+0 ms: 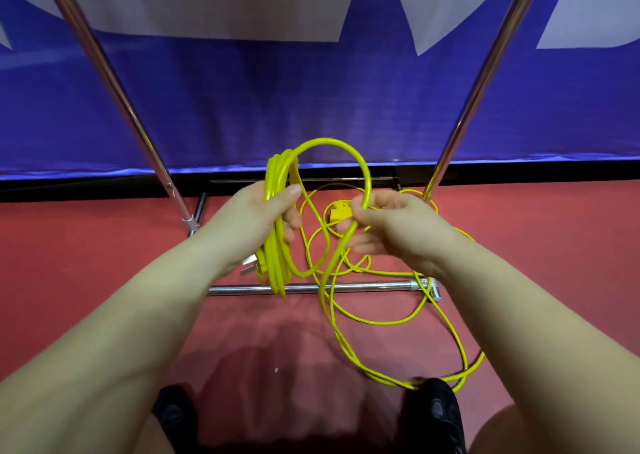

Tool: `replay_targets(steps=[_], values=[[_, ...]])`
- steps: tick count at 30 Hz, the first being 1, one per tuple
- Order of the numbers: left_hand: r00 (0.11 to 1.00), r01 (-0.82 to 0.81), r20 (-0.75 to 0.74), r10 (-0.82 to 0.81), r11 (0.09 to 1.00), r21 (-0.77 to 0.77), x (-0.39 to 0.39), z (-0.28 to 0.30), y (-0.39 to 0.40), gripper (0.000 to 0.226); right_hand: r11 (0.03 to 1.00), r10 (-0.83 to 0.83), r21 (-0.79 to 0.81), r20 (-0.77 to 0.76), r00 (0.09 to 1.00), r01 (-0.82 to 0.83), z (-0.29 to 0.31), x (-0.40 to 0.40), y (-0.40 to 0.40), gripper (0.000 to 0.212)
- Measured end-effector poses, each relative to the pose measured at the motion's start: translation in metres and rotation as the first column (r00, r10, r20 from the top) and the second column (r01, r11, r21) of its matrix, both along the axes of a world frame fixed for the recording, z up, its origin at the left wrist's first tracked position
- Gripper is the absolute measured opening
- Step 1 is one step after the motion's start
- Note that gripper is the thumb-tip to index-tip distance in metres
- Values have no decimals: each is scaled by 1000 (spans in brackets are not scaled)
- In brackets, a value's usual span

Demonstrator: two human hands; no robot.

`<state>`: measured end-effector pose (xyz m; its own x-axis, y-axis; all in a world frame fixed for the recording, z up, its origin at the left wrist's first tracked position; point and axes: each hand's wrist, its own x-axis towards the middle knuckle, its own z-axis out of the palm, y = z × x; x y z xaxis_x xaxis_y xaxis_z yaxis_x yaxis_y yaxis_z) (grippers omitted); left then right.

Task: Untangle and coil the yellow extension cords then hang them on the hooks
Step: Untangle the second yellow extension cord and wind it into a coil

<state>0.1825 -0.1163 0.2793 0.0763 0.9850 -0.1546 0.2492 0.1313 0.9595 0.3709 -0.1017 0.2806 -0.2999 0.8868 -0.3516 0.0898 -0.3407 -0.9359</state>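
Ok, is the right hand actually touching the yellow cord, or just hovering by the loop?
Touching. The head view shows the right hand with its fingers pinching the yellow cord where the big loop comes down; no gap shows between them.

No text, label, brand or number can be read anywhere. The blue banner (pixel 311 100) at the far side carries large white shapes cut off by the frame's top edge, too partial to read as letters. The yellow socket block (pixel 341 209) bears a small dark mark, too small to make out.
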Motion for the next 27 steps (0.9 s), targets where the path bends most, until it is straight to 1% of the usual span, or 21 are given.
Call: replay_targets(steps=[1, 3, 5, 7, 9, 12, 14, 16, 17, 18, 19, 20, 21, 22, 23, 24, 25, 27], values=[[1000, 17, -3, -17, 1000, -15, 2, -1, -1, 25, 998, -55, -32, -114, 992, 52, 4, 0, 1, 8], [996, 68, 60, -65, 997, -42, 8, -3, -2, 16, 984, -173, -107, -336, 926, 145, 12, 0, 1, 11], [988, 138, 83, -133, 989, -57, 13, -4, -3, 12, 963, -265, -165, -468, 843, 211, 16, -3, 1, 13], [970, 206, 150, -191, 974, -93, 17, -2, -5, 13, 948, -317, -191, -505, 803, 254, 15, -4, 2, 12], [945, 274, 225, -238, 951, -143, 19, 1, -7, 12, 935, -355, -198, -499, 790, 294, 13, -2, 6, 11], [924, 365, 184, -335, 916, -167, 22, 3, -11, 7, 918, -396, -184, -471, 789, 351, 13, 5, 13, 11], [924, 365, 185, -335, 917, -161, 25, 3, -12, 8, 908, -419, -193, -474, 775, 373, 13, 7, 15, 10], [937, 302, 227, -264, 941, -150, 26, 3, -10, 13, 903, -428, -230, -526, 735, 362, 13, 5, 13, 12], [944, 258, 248, -217, 955, -146, 26, 2, -9, 14, 916, -400, -233, -532, 746, 326, 13, 3, 11, 16], [949, 214, 266, -171, 967, -142, 26, 2, -8, 14, 937, -348, -212, -487, 801, 278, 12, 1, 9, 21], [952, 166, 279, -123, 977, -136, 26, 2, -6, 14, 961, -269, -157, -362, 892, 227, 11, -1, 7, 25], [956, 115, 285, -75, 985, -127, 26, 1, -4, 15, 985, -165, -72, -173, 971, 155, 7, -3, 3, 28], [958, 59, 285, -23, 991, -120, 25, 1, -3, 16, 998, -58, 19, 30, 998, 58, 2, -6, -1, 30], [958, -2, 285, 36, 993, -119, 24, 0, -1, 17, 993, 33, 101, 199, 979, -54, -2, -9, -6, 30], [951, -61, 293, 97, 990, -128, 23, 0, 0, 17, 973, 108, 160, 314, 943, -165, -6, -13, -11, 28], [939, -112, 307, 152, 983, -145, 22, 0, 2, 17, 946, 169, 196, 379, 910, -257, -10, -17, -15, 25], [926, -147, 322, 195, 975, -166, 20, 1, 3, 16, 922, 212, 218, 409, 888, -320, -13, -20, -17, 24], [908, -184, 342, 243, 963, -196, 18, 1, 5, 14, 891, 238, 260, 431, 871, -372, -19, -24, -19, 27]])
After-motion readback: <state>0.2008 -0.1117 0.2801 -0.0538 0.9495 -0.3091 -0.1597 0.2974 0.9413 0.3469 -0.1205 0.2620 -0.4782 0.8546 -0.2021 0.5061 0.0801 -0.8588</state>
